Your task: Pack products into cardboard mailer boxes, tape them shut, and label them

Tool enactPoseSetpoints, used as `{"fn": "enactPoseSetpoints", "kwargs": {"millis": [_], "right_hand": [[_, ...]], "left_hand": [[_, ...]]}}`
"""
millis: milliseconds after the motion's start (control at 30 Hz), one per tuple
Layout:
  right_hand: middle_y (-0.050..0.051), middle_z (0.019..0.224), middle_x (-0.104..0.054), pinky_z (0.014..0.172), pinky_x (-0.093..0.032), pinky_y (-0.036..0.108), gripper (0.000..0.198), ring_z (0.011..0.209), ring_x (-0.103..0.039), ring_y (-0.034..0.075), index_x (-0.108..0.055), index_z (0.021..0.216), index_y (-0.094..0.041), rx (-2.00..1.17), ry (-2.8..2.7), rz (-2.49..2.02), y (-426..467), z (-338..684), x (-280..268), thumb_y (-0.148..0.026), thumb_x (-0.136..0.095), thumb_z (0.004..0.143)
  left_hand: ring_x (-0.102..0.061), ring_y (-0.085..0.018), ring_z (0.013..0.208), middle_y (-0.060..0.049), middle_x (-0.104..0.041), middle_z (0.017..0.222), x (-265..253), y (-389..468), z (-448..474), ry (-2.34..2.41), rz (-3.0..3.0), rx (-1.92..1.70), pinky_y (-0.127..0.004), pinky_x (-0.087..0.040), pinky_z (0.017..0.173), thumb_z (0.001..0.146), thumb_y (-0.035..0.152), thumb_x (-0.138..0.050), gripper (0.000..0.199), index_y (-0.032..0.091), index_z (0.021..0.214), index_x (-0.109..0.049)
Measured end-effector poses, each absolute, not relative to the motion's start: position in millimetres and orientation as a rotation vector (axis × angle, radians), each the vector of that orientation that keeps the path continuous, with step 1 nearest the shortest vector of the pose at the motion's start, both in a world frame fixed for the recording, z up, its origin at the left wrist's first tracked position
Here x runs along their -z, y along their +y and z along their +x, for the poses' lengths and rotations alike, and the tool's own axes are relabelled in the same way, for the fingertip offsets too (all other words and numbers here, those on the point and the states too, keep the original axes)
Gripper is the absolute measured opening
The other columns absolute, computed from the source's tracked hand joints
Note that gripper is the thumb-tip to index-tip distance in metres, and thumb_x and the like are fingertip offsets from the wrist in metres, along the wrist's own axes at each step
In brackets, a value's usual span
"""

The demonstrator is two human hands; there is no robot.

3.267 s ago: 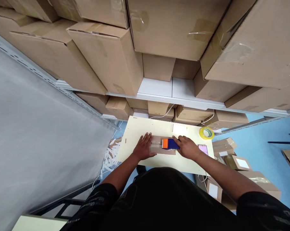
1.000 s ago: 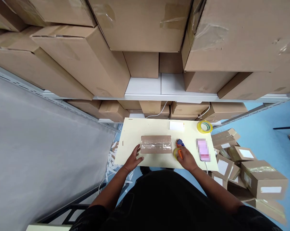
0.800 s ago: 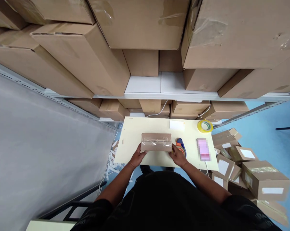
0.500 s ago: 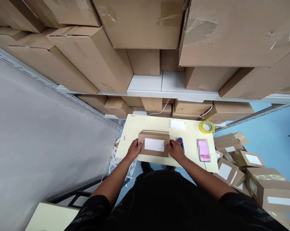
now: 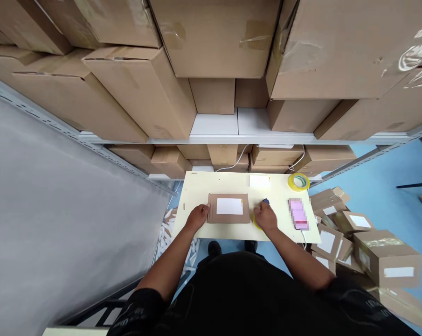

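A small cardboard box with a white label lies flat on the pale table. At its left edge is my left hand, thumb on the top and fingers against the side. Just right of the box, my right hand is closed around a tape dispenser. Its blue end shows above the fingers, and a bit of yellow tape roll shows below them. The hand covers the rest of it.
A yellow tape roll, a white label stack and a phone lie on the table. Shelves of cartons rise behind it. Labelled boxes are piled on the floor at right. A grey wall stands left.
My right hand has let go of the box's right side and taken hold of the tape dispenser. The box, tilted up before, now lies flat. My left hand stays at its left edge.
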State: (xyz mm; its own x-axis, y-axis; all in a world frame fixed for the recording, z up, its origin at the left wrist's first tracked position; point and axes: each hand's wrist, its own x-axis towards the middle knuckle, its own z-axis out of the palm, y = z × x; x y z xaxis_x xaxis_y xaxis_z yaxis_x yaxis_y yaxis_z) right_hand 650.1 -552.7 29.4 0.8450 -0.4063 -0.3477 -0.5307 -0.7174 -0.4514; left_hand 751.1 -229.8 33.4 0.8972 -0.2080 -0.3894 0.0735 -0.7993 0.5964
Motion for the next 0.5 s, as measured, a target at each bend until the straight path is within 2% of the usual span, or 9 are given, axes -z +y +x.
{"fn": "enactPoseSetpoints", "kwargs": {"millis": [33, 100, 167, 267, 333, 433, 500], "right_hand": [[0.021, 0.123, -0.064, 0.088, -0.049, 0.040, 0.036, 0.112, -0.062, 0.031, -0.059, 0.121, -0.015, -0.239, 0.782, -2.511, -561, 637, -27, -0.038, -0.047, 0.097], [0.025, 0.123, -0.063, 0.084, -0.052, 0.045, 0.046, 0.111, -0.063, 0.035, -0.058, 0.123, -0.015, -0.204, 1.029, -2.580, -577, 614, -17, -0.045, -0.058, 0.088], [0.025, 0.120, -0.065, 0.076, -0.054, 0.043, 0.053, 0.103, -0.068, 0.035, -0.057, 0.124, -0.013, -0.438, 1.147, -2.449, -590, 601, -5, -0.048, -0.062, 0.084], [0.018, 0.101, -0.072, 0.068, -0.054, 0.035, 0.046, 0.088, -0.073, 0.028, -0.061, 0.118, -0.013, -0.528, 1.130, -2.364, -598, 605, 11, -0.044, -0.061, 0.085], [0.016, 0.095, -0.073, 0.067, -0.053, 0.033, 0.039, 0.085, -0.073, 0.028, -0.065, 0.111, -0.013, -0.526, 1.132, -2.365, -597, 615, 16, -0.041, -0.062, 0.084], [0.020, 0.095, -0.074, 0.070, -0.052, 0.035, 0.033, 0.087, -0.073, 0.030, -0.069, 0.104, -0.011, -0.484, 1.158, -2.384, -592, 623, 14, -0.037, -0.059, 0.087], [0.019, 0.100, -0.074, 0.075, -0.051, 0.034, 0.033, 0.093, -0.072, 0.029, -0.070, 0.107, -0.012, -0.419, 1.156, -2.406, -589, 619, 6, -0.035, -0.052, 0.091]], "left_hand": [[-0.071, -0.029, 0.107, -0.012, -0.076, 0.112, -34, -219, 747, -0.114, 2.377, 0.526, -0.038, -0.052, 0.094, 0.100, 0.060, -0.037, 0.053, 0.019, 0.106, -0.071], [-0.070, -0.026, 0.108, -0.009, -0.076, 0.113, -35, -194, 736, -0.115, 2.280, 0.447, -0.039, -0.052, 0.098, 0.099, 0.056, -0.041, 0.047, 0.020, 0.108, -0.071], [-0.071, -0.026, 0.106, -0.009, -0.076, 0.111, -36, -172, 724, -0.116, 2.228, 0.455, -0.040, -0.053, 0.097, 0.097, 0.054, -0.045, 0.044, 0.020, 0.108, -0.070], [-0.071, -0.027, 0.105, -0.009, -0.076, 0.113, -40, -148, 711, -0.174, 2.208, 0.495, -0.041, -0.055, 0.095, 0.094, 0.052, -0.049, 0.042, 0.020, 0.110, -0.071], [-0.071, -0.026, 0.104, -0.010, -0.075, 0.114, -46, -141, 707, -0.235, 2.207, 0.515, -0.040, -0.056, 0.092, 0.094, 0.051, -0.051, 0.041, 0.020, 0.113, -0.071], [-0.070, -0.023, 0.101, -0.009, -0.074, 0.111, -63, -143, 704, -0.344, 2.203, 0.509, -0.037, -0.055, 0.091, 0.096, 0.048, -0.051, 0.040, 0.019, 0.116, -0.070], [-0.069, -0.022, 0.100, -0.008, -0.074, 0.110, -78, -150, 703, -0.409, 2.185, 0.485, -0.036, -0.055, 0.091, 0.098, 0.047, -0.051, 0.038, 0.019, 0.116, -0.070]]}}
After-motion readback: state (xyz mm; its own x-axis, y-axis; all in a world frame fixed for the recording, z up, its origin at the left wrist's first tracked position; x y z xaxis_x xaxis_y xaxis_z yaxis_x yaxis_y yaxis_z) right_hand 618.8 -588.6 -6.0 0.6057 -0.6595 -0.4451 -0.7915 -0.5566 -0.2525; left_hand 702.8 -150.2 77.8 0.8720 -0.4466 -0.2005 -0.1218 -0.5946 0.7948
